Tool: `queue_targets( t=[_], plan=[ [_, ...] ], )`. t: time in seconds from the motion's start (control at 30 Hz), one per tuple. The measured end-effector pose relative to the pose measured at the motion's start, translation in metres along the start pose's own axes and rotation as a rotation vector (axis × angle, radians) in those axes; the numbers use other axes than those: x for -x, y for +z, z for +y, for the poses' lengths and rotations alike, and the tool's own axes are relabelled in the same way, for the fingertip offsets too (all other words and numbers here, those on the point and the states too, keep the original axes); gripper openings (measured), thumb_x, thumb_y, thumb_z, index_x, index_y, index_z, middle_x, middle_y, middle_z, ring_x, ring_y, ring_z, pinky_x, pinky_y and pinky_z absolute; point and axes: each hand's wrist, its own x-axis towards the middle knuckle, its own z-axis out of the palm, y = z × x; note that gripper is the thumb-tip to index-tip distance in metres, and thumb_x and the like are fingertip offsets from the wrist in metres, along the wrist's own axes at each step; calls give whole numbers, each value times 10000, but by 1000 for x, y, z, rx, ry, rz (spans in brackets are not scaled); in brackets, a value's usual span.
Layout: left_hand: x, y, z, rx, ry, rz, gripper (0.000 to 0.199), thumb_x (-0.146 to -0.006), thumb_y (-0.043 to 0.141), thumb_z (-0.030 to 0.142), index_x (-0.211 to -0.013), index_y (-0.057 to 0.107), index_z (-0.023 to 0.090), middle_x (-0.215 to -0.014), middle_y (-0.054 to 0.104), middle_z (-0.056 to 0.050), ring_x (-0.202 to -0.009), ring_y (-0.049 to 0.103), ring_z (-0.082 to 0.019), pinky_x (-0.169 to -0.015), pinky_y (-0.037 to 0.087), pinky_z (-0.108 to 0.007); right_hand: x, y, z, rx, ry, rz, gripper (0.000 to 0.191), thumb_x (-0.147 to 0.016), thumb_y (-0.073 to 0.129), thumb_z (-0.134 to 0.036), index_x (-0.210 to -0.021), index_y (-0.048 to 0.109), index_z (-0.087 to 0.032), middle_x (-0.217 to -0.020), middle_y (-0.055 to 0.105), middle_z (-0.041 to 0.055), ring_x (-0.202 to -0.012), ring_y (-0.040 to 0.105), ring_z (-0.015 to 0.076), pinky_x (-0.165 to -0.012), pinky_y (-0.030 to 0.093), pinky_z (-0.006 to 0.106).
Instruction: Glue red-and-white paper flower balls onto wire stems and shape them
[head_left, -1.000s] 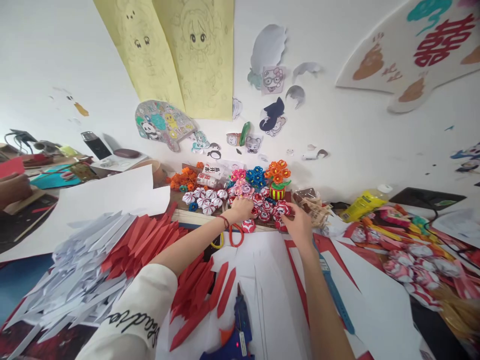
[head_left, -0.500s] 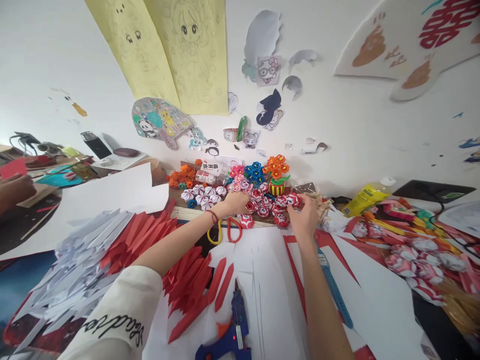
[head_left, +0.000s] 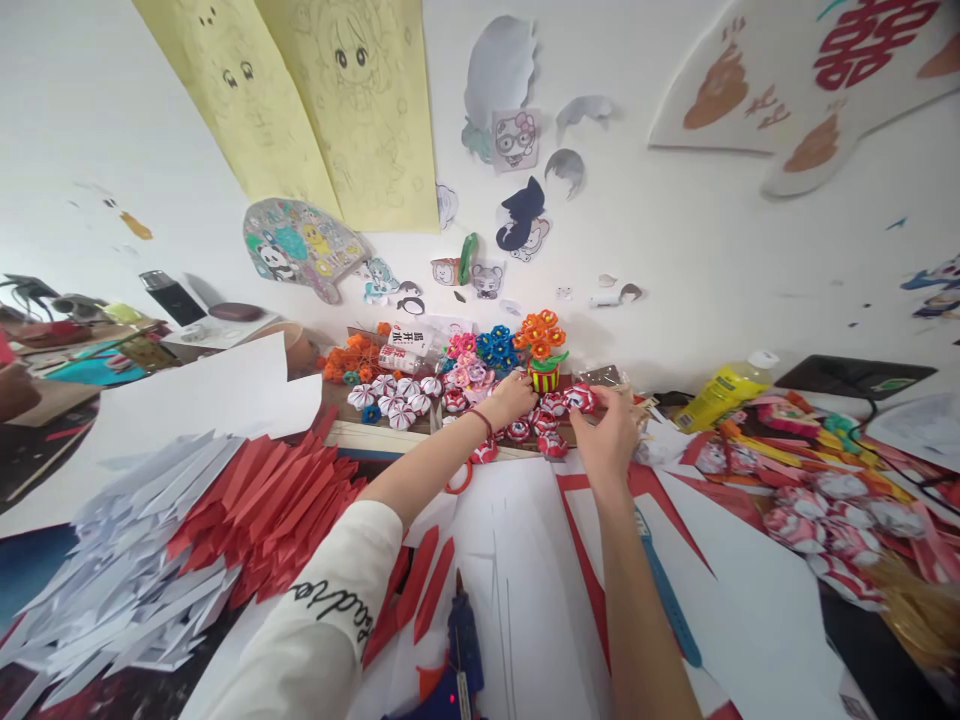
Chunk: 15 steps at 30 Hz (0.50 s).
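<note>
Red-and-white folded paper flowers (head_left: 550,443) lie clustered at the back of the table. My right hand (head_left: 606,435) pinches one such paper flower (head_left: 580,398) between thumb and fingers, at the right of the cluster. My left hand (head_left: 514,397), with a dark red cord at the wrist, reaches over the cluster just in front of the red-and-yellow striped pot (head_left: 545,377). Its fingertips are lowered among the flowers and partly hidden, so their grip does not show. White flowers with thin dark red stripes (head_left: 401,412) sit left of my left wrist.
A blue glue gun (head_left: 463,650) with a small red light lies on white paper (head_left: 525,560) in front. Red strips (head_left: 262,500) and white strips (head_left: 142,550) are heaped at left. A yellow bottle (head_left: 727,392) stands leaning at right. Scissors with a red handle (head_left: 459,480) lie under my left forearm.
My left hand has moved right across the flowers towards the striped pot, its forearm now covering the yellow scissor handle. My right hand stays at its flower. The view has shifted slightly.
</note>
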Motion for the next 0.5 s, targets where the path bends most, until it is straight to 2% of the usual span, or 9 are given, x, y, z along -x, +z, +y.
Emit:
queue_targets(
  t=[0.13,0.23,0.3,0.33,0.43,0.5],
  plan=[
    [-7,10,-4,7,36,45,334,-965,623,343,-1238,604,152,-1255,625,-101,-1094,640,-239,-930,557,-460,-3,-3,2,-16,6,-6,396,-757,626,-260,-1146,626,-185,-1137,698,123,-991,647,272,-937,498,453],
    [-2,2,-12,37,46,100,259,-960,622,298,-1157,636,131,-1178,654,-96,-1109,624,-247,-973,513,-476,-5,-5,3,-24,15,-23,407,-758,623,-265,-1156,629,-179,-1146,696,125,-996,644,270,-953,487,451],
    [6,-11,-19,68,33,151,218,-934,611,194,-1129,642,101,-1097,678,-124,-1128,599,-273,-998,460,-471,-6,-6,4,-32,25,-45,418,-757,627,-273,-1164,628,-175,-1157,692,131,-1012,639,276,-970,474,458],
    [12,-20,-22,87,21,179,259,-906,608,147,-1156,629,86,-1083,683,-146,-1134,585,-288,-995,439,-462,-6,-6,5,-38,30,-64,420,-755,632,-279,-1162,630,-174,-1161,691,133,-1021,636,279,-972,472,460],
    [37,-49,-28,155,-34,266,532,-816,637,132,-1331,513,80,-1176,662,-180,-1141,549,-319,-959,410,-442,-4,-4,7,-71,51,-160,417,-735,664,-308,-1131,647,-175,-1117,706,135,-979,650,285,-927,493,466],
    [60,-71,-26,200,-79,316,674,-771,642,141,-1405,424,81,-1240,635,-177,-1142,533,-323,-950,406,-426,-1,1,8,-108,70,-258,405,-716,696,-334,-1087,665,-177,-1009,727,116,-869,670,273,-870,518,469]
  ],
)
